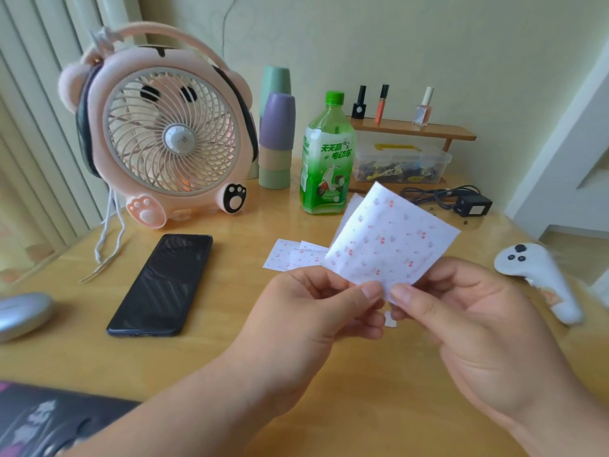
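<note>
Packet: a flat white packet (389,239) with a small pink print is held up over the near middle of the bench (230,357), tilted, with its lowest corner towards the person.
Left hand: the left hand (313,318) is set at that low corner, and its fingers (365,293) are clamped on the packet's edge, thumb on top.
Right hand: the right hand (468,324) is set just beside it, with thumb and forefinger pinched on the same corner, so the two thumbs almost touch.
Handling: the packet is judged very light, thin and soft. It is likely to crease or bend easily, and its smooth wrapper may slip.
Where to hold: a pinch close to the sealed edge or a corner is advised, with a light grip so that the contents are not crushed.
Spare packets: more printed packets (290,255) are laid flat on the bench, just beyond the left hand.
Left of these: a dark phone (164,285) is laid face up, with a pink fan (164,127) stood behind it.
Far side: a green bottle (326,159) is stood behind the packet, beside stacked cups (276,140).
Right: a white controller (540,275) is laid near the bench edge.
</note>
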`<action>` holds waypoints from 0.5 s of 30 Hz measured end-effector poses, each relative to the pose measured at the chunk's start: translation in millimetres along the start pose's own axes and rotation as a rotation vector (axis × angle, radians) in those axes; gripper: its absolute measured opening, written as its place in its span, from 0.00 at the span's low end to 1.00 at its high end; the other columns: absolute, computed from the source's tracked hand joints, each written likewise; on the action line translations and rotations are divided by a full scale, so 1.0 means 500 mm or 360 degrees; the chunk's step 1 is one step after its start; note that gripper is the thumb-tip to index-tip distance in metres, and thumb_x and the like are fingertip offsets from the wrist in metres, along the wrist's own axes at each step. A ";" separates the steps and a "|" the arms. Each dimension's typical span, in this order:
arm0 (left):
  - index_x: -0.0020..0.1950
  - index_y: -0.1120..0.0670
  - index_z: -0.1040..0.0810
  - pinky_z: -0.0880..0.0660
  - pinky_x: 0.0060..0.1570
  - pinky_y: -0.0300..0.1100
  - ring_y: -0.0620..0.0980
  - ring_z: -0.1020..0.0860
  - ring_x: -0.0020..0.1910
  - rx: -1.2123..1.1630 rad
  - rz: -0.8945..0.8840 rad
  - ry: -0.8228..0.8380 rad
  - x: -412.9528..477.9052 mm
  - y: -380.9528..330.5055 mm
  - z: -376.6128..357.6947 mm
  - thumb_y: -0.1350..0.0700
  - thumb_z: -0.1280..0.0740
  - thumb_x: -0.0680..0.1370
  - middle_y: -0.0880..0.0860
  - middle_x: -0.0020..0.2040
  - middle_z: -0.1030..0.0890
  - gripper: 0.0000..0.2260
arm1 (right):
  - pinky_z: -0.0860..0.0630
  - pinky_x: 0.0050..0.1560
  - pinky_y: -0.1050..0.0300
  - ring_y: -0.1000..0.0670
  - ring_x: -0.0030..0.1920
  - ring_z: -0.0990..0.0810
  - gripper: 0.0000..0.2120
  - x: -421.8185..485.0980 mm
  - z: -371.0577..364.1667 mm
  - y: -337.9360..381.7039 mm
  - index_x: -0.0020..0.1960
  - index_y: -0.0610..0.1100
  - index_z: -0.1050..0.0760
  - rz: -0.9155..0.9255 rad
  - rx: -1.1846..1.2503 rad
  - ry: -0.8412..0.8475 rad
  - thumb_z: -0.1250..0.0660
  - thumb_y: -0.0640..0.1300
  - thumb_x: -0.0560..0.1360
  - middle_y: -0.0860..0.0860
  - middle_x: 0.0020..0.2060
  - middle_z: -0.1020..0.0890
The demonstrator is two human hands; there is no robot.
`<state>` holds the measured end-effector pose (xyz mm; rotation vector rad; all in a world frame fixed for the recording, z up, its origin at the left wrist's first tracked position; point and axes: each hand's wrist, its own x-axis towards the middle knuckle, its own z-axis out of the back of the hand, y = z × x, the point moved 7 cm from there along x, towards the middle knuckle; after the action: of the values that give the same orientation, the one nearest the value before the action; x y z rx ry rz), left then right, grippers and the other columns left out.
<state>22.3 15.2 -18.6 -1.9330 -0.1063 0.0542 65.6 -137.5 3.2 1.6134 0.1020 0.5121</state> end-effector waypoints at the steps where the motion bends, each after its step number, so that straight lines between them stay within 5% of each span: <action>1: 0.39 0.58 0.17 0.20 0.43 0.45 0.57 0.17 0.38 0.0055 -0.0019 -0.0035 0.000 -0.002 0.003 0.59 0.20 0.70 0.63 0.39 0.16 0.07 | 0.19 0.43 0.58 0.48 0.40 0.16 0.26 0.001 0.001 0.000 0.45 0.43 0.16 0.0002 -0.0004 -0.0003 0.17 0.60 0.58 0.40 0.43 0.14; 6: 0.63 0.48 0.28 0.21 0.40 0.44 0.54 0.17 0.34 0.0300 -0.0301 -0.0194 0.004 -0.038 0.021 0.68 0.24 0.73 0.59 0.39 0.16 0.26 | 0.21 0.41 0.62 0.47 0.37 0.18 0.31 0.004 0.010 -0.001 0.43 0.42 0.16 -0.0021 -0.0066 -0.0012 0.17 0.65 0.52 0.38 0.40 0.15; 10: 0.53 0.54 0.22 0.22 0.38 0.44 0.52 0.19 0.33 0.0457 -0.0306 -0.0004 0.007 -0.046 0.010 0.71 0.25 0.72 0.61 0.43 0.15 0.16 | 0.22 0.41 0.62 0.48 0.36 0.19 0.27 0.004 0.016 0.004 0.43 0.42 0.16 -0.0030 -0.0093 0.0018 0.15 0.60 0.54 0.37 0.40 0.15; 15: 0.45 0.57 0.18 0.19 0.46 0.58 0.57 0.17 0.38 0.0604 -0.0159 0.0137 0.015 -0.028 0.014 0.63 0.21 0.69 0.59 0.42 0.13 0.09 | 0.23 0.39 0.56 0.49 0.34 0.20 0.10 0.005 0.019 0.020 0.41 0.41 0.16 -0.0050 -0.0234 0.0087 0.20 0.34 0.63 0.38 0.37 0.16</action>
<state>28.7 27.2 -8.0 -1.5460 -0.1253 -0.0710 69.0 -146.7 13.5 1.4526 0.1275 0.5278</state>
